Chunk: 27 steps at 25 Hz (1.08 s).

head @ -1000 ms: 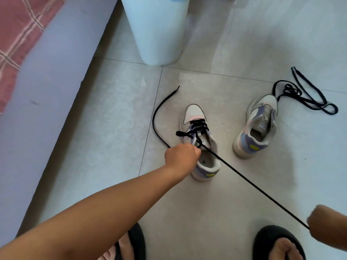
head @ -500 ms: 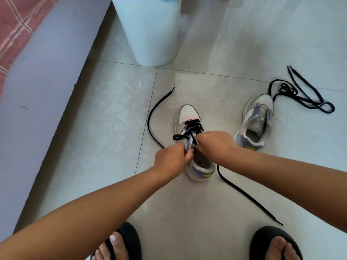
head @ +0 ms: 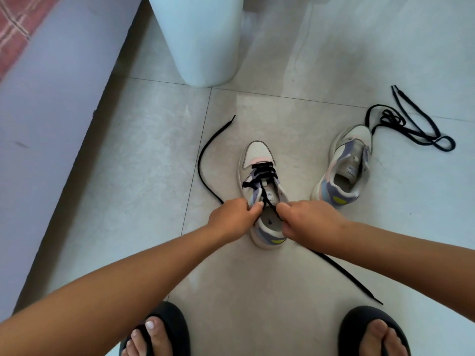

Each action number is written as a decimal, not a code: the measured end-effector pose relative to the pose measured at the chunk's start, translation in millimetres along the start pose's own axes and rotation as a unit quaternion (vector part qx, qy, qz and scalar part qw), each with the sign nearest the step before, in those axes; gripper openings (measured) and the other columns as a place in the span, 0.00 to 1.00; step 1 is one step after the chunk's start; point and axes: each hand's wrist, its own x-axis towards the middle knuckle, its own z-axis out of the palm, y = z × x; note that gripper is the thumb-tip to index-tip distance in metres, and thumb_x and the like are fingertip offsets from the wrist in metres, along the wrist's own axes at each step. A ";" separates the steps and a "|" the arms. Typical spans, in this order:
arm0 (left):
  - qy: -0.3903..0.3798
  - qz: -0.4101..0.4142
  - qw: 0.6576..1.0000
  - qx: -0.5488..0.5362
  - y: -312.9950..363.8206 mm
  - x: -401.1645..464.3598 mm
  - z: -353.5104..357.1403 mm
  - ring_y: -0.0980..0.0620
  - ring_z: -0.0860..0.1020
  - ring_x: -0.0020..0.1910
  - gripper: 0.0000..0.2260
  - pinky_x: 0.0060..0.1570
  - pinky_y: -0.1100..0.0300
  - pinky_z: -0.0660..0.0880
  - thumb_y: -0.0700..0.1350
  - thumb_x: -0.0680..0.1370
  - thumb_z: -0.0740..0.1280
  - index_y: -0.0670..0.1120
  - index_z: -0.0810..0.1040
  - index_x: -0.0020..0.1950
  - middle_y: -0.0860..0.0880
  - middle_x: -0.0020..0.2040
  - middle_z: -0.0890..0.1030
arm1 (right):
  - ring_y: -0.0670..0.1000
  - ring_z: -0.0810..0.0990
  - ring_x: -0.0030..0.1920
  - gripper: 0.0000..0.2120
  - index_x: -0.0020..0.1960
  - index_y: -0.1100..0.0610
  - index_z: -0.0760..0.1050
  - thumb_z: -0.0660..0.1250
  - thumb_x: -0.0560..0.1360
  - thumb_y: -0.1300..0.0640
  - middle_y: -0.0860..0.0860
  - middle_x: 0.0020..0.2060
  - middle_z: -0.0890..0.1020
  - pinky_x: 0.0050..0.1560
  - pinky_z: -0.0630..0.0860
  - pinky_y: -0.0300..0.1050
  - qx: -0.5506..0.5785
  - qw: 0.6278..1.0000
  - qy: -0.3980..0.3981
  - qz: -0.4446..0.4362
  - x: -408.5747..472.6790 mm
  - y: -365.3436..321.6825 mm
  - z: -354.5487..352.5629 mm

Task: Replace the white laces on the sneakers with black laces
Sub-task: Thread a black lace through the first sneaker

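Tiled floor (head: 295, 278), seen from above. Landmark = near sneaker (head: 259, 160), centre of floor, toe pointing away.
Bed edge (head: 51, 104) far left of it; pale bin (head: 200, 39) beyond its toe.
Second sneaker (head: 344, 160) to its right, unlaced, tipped on its side.
Black lace (head: 262, 170) crosses lower eyelets of near sneaker; one tail curves off left, other runs back right toward black sandals (head: 370, 327).
Spare black lace (head: 411, 129) loose, beyond 2nd sneaker.
L hand (head: 231, 219) at sneaker's collar, fingers curled, pinching tongue/collar edge. R hand (head: 305, 222) just beside, fingers curled, pinching the lace.
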 end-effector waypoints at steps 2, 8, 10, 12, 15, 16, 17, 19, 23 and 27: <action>-0.034 -0.022 0.992 -0.121 0.7 6.9 -19.0 0.48 0.76 0.31 0.24 0.37 0.57 0.71 0.63 0.77 0.55 0.43 0.77 0.43 0.46 0.35 0.80 | 0.57 0.77 0.51 0.07 0.53 0.55 0.67 0.57 0.79 0.52 0.53 0.52 0.79 0.41 0.70 0.48 0.126 0.991 0.026 0.038 2.9 2.4 4.0; -0.067 -0.137 0.946 -0.284 11.0 41.2 -48.9 0.51 0.76 0.35 0.12 0.33 0.60 0.70 0.50 0.79 0.62 0.42 0.75 0.43 0.47 0.39 0.79 | 0.44 0.74 0.34 0.09 0.55 0.57 0.75 0.65 0.77 0.54 0.50 0.42 0.80 0.35 0.71 0.37 0.484 0.855 0.054 0.179 31.3 7.0 12.7; -0.086 -0.134 0.931 -0.328 15.6 45.2 -52.0 0.53 0.76 0.36 0.06 0.35 0.60 0.71 0.44 0.79 0.64 0.43 0.75 0.43 0.48 0.39 0.78 | 0.44 0.73 0.32 0.08 0.53 0.58 0.77 0.67 0.76 0.55 0.51 0.39 0.80 0.35 0.70 0.37 0.494 0.847 0.061 0.186 35.6 8.0 12.0; -0.105 -0.113 0.908 -0.391 18.1 46.4 -55.9 0.56 0.76 0.39 0.05 0.40 0.60 0.71 0.42 0.80 0.63 0.46 0.75 0.44 0.51 0.40 0.78 | 0.46 0.76 0.36 0.09 0.54 0.58 0.79 0.68 0.75 0.56 0.51 0.40 0.80 0.37 0.70 0.38 0.473 0.861 0.056 0.180 33.2 8.2 12.6; -0.123 -0.087 0.882 -0.446 11.0 46.8 -53.2 0.57 0.74 0.43 0.07 0.45 0.61 0.69 0.43 0.81 0.61 0.49 0.74 0.44 0.53 0.41 0.76 | 0.54 0.80 0.46 0.09 0.51 0.61 0.80 0.68 0.75 0.56 0.56 0.44 0.83 0.40 0.69 0.41 0.392 0.905 0.035 0.163 27.9 4.2 14.9; -0.125 -0.087 0.873 -0.463 7.5 45.9 -50.5 0.58 0.74 0.43 0.08 0.45 0.61 0.68 0.44 0.81 0.60 0.50 0.74 0.44 0.54 0.41 0.76 | 0.55 0.80 0.46 0.09 0.50 0.61 0.81 0.67 0.75 0.57 0.57 0.44 0.83 0.40 0.68 0.42 0.382 0.909 0.034 0.162 27.3 3.4 15.7; -0.125 -0.088 0.861 -0.485 3.8 45.2 -48.0 0.58 0.74 0.43 0.08 0.45 0.61 0.68 0.43 0.82 0.59 0.50 0.74 0.44 0.54 0.40 0.76 | 0.55 0.80 0.46 0.08 0.49 0.61 0.80 0.67 0.75 0.57 0.57 0.44 0.83 0.40 0.69 0.42 0.378 0.910 0.038 0.165 27.0 3.0 15.7; -0.115 -0.092 0.825 -0.546 -2.2 44.8 -44.1 0.57 0.76 0.43 0.09 0.46 0.59 0.68 0.41 0.82 0.57 0.50 0.72 0.43 0.55 0.36 0.78 | 0.55 0.79 0.46 0.07 0.48 0.59 0.80 0.66 0.75 0.57 0.56 0.44 0.82 0.43 0.71 0.43 0.367 0.913 0.051 0.171 26.0 2.6 15.4; -0.109 -0.098 0.839 -0.523 -7.7 41.3 -45.0 0.53 0.78 0.42 0.09 0.46 0.57 0.72 0.48 0.81 0.59 0.47 0.74 0.44 0.52 0.35 0.79 | 0.56 0.77 0.47 0.06 0.50 0.57 0.76 0.63 0.75 0.57 0.54 0.45 0.81 0.44 0.73 0.46 0.326 0.931 0.061 0.151 23.5 -1.4 16.6; -0.094 -0.050 0.921 -0.374 -3.9 41.0 -46.9 0.54 0.78 0.42 0.13 0.41 0.60 0.73 0.54 0.77 0.66 0.44 0.81 0.50 0.52 0.43 0.82 | 0.56 0.77 0.47 0.07 0.51 0.56 0.75 0.63 0.76 0.55 0.53 0.46 0.81 0.43 0.72 0.46 0.318 0.935 0.064 0.144 24.4 -1.4 17.4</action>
